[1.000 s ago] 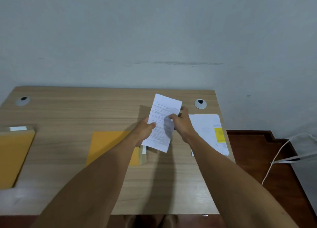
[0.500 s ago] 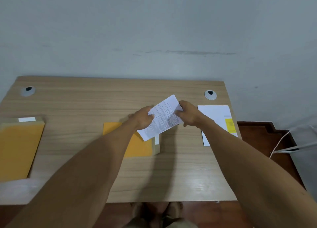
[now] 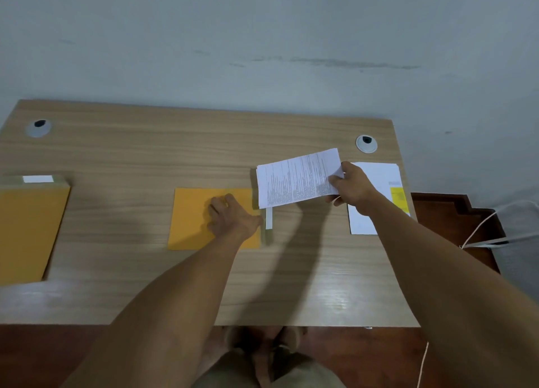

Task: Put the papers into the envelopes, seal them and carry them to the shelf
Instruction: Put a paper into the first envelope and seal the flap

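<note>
Floor: I see dark red-brown boards below the bench's (image 3: 204,285) near edge.
Bench: pale woodgrain, far edge against a grey-blue wall.
Left hand (image 3: 230,218): fingers spread flat on the middle envelope (image 3: 189,218), gripping nothing.
Right hand (image 3: 354,187): fingers pinched on the folded paper (image 3: 297,179), lifted near the right edge.
Writing: print too small to read.
Paper stack (image 3: 376,180): far right corner, beside a grommet (image 3: 366,143).

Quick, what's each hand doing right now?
Left hand: open, resting on the envelope.
Right hand: closed, holding the folded paper.
</note>
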Motion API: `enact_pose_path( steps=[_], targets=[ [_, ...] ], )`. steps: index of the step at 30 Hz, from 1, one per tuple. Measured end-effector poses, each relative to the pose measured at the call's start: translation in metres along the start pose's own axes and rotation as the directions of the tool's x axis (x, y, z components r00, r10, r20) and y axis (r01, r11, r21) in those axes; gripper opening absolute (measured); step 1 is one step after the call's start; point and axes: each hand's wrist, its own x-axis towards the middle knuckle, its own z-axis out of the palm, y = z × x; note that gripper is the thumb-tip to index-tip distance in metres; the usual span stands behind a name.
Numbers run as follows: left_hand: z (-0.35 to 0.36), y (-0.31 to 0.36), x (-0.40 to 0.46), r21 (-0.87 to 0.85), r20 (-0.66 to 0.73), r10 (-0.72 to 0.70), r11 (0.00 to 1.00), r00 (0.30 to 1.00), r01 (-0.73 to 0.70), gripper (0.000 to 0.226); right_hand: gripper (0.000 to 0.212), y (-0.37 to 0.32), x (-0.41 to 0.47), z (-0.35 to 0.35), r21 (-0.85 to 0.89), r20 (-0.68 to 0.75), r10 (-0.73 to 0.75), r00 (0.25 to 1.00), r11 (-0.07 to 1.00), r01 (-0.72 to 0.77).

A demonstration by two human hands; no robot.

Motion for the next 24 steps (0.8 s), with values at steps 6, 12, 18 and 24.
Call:
enact_pose_path(
  steps=[6,12,18,24],
  targets=[
    [0.005,-0.007,0.010,0.121,-0.001,0.008,0.993,1.000,-0.008,0.129,0.026,0.023,0.002,-0.016,-0.031,0.127,0.033,0.991,0.999,-0.029],
    [0.000,-0.003,0.023,0.120,0.030,0.035,0.992,0.999,-0.038,0.127,0.023,0.032,0.003,-0.022,-0.129,0.195,0.124,0.973,0.987,-0.100],
    [-0.003,0.003,0.027,0.084,0.056,0.047,0.995,0.997,-0.052,0.116,0.020,0.026,0.008,-0.022,-0.175,0.193,0.158,0.968,0.977,-0.124],
    [-0.009,0.017,0.027,0.083,0.076,0.063,0.994,0.995,-0.069,0.088,0.019,0.012,0.009,-0.011,-0.174,0.166,0.145,0.975,0.978,-0.116]
  ],
)
